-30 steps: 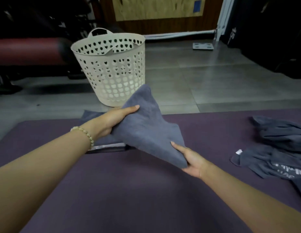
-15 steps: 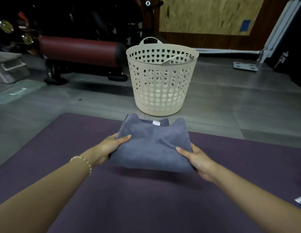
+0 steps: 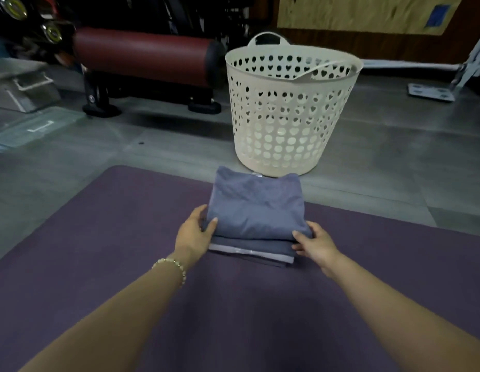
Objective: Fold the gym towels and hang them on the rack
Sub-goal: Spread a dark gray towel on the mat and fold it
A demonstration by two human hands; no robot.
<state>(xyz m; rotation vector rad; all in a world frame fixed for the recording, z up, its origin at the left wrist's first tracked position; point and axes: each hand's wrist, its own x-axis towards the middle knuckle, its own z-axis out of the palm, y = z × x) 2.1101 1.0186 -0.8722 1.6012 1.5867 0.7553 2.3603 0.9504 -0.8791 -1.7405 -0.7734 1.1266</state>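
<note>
A folded grey-blue towel (image 3: pixel 256 208) lies on top of another folded towel (image 3: pixel 255 249) with a pale stripe, on the purple mat (image 3: pixel 126 237). My left hand (image 3: pixel 194 234) grips the top towel's near left corner, thumb on top and fingers round the edge. My right hand (image 3: pixel 315 244) holds the near right corner of the stack, thumb on the top towel and fingers curled at the side. No rack is in view.
A cream plastic basket (image 3: pixel 289 108) with heart-shaped holes stands on the grey floor just beyond the mat. Behind it to the left is a dark red padded roller (image 3: pixel 145 59) on a black frame. Clear plastic lids (image 3: pixel 32 124) lie at far left.
Both hands carried the folded towel leftward and lowered it onto the other folded towel. The view swung left, so the loose towels at the right are out of sight.
</note>
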